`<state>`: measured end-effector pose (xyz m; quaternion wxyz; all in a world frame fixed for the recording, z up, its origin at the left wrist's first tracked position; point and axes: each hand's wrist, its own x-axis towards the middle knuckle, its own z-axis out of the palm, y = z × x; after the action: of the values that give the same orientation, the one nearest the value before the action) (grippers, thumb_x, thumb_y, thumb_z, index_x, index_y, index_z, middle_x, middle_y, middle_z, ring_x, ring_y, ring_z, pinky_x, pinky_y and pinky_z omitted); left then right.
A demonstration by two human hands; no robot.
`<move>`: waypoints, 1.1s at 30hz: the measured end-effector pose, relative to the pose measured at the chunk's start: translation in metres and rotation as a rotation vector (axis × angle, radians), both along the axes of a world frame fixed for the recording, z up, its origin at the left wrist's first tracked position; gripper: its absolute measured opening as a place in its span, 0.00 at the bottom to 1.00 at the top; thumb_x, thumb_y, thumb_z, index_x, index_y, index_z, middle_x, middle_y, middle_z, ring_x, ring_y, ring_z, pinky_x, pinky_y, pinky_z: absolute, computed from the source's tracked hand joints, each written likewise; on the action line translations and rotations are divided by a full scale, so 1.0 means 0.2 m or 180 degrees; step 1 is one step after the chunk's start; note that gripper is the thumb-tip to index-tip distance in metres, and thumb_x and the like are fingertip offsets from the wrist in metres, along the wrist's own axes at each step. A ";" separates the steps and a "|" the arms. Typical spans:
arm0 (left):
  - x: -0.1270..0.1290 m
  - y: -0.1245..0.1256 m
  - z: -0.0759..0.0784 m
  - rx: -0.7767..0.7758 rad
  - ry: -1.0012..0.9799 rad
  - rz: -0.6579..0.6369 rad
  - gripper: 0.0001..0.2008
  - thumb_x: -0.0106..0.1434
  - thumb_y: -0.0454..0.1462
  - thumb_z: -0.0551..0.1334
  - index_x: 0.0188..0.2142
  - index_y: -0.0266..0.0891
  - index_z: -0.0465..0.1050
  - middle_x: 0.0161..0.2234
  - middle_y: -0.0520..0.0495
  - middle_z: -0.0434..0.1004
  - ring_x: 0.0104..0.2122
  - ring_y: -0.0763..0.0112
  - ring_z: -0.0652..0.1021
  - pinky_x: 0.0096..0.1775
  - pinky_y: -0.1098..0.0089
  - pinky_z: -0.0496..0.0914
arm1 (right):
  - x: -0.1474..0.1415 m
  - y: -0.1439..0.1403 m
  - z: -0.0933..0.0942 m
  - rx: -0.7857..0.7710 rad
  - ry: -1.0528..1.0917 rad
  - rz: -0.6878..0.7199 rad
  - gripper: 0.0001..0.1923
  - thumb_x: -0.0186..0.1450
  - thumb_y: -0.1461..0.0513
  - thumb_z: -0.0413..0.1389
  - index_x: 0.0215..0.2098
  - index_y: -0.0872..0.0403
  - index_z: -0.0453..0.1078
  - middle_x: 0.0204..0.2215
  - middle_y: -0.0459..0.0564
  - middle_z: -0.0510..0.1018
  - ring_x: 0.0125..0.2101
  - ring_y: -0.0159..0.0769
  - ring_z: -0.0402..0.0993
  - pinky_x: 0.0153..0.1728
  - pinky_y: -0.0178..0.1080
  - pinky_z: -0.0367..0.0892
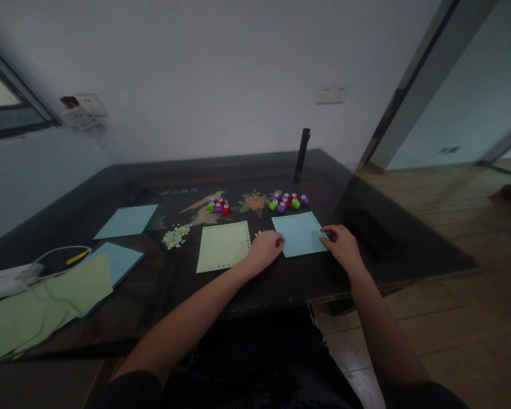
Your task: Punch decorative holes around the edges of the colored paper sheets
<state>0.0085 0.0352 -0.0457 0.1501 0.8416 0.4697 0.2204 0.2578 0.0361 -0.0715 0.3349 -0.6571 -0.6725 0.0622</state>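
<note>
A light blue paper sheet (300, 233) with punched holes along its edges lies flat on the dark table (153, 182). My left hand (264, 250) rests at the sheet's left edge with fingertips on it. My right hand (343, 244) presses on the sheet's right edge; its fingers are curled and may pinch something small, which I cannot make out. A pale green punched sheet (223, 245) lies just left of my left hand. Beyond the blue sheet sits a cluster of small coloured paper punches (288, 201), and a second cluster (219, 206) further left.
A heap of paper confetti (175, 236) lies left of the green sheet. More blue sheets (126, 221) and green sheets (46, 301) lie at the left, with a white power strip and cable (8, 279). A dark upright post (302, 154) stands at the back. The table's right edge drops to wooden floor.
</note>
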 end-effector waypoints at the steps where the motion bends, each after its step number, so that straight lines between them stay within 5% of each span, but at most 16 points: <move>1: 0.00 0.00 0.00 -0.0004 -0.0014 -0.0004 0.10 0.57 0.31 0.57 0.35 0.38 0.76 0.32 0.46 0.78 0.33 0.67 0.76 0.40 0.69 0.68 | 0.00 0.00 0.00 0.0005 0.0016 0.0004 0.13 0.54 0.60 0.55 0.37 0.54 0.73 0.30 0.49 0.70 0.28 0.36 0.64 0.33 0.39 0.62; 8: 0.00 -0.01 0.01 -0.0034 0.0031 0.0062 0.10 0.58 0.31 0.57 0.36 0.38 0.76 0.33 0.46 0.77 0.34 0.67 0.75 0.40 0.69 0.68 | -0.01 -0.02 0.02 0.0012 0.0042 -0.0004 0.13 0.54 0.60 0.55 0.37 0.54 0.73 0.31 0.50 0.70 0.27 0.35 0.65 0.32 0.39 0.62; 13: -0.04 -0.02 0.13 0.0130 -0.0123 -0.0047 0.10 0.60 0.33 0.56 0.37 0.38 0.75 0.35 0.45 0.76 0.34 0.68 0.75 0.39 0.70 0.68 | -0.05 -0.02 0.07 0.0110 0.0039 -0.0160 0.13 0.55 0.60 0.55 0.37 0.54 0.73 0.32 0.50 0.69 0.26 0.35 0.63 0.31 0.39 0.62; 19: -0.40 0.04 0.26 0.0214 -0.0216 0.0125 0.10 0.61 0.35 0.55 0.39 0.40 0.74 0.35 0.47 0.77 0.32 0.70 0.74 0.39 0.69 0.68 | -0.27 0.02 0.25 0.0469 0.0224 0.0451 0.10 0.58 0.61 0.54 0.37 0.54 0.72 0.33 0.51 0.73 0.28 0.36 0.66 0.34 0.40 0.63; 26: -0.94 0.11 0.11 0.0481 0.0171 0.0959 0.10 0.59 0.35 0.57 0.38 0.43 0.74 0.39 0.47 0.76 0.40 0.63 0.74 0.45 0.63 0.68 | -0.77 0.17 0.40 0.0340 -0.0030 0.1555 0.10 0.60 0.64 0.55 0.40 0.53 0.72 0.33 0.50 0.75 0.36 0.39 0.70 0.38 0.41 0.64; 33: -1.01 0.10 0.03 0.0255 0.0511 0.0849 0.26 0.54 0.46 0.64 0.50 0.39 0.68 0.47 0.40 0.70 0.49 0.58 0.69 0.52 0.60 0.63 | -1.10 0.28 0.24 -0.0270 -0.1110 0.1753 0.19 0.58 0.58 0.59 0.47 0.56 0.70 0.46 0.58 0.73 0.49 0.47 0.65 0.45 0.45 0.62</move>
<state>-0.1927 0.0558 -0.0398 0.0478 0.7919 0.5787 0.1890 0.0383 0.0925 -0.0242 0.1576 -0.4646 -0.8689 0.0649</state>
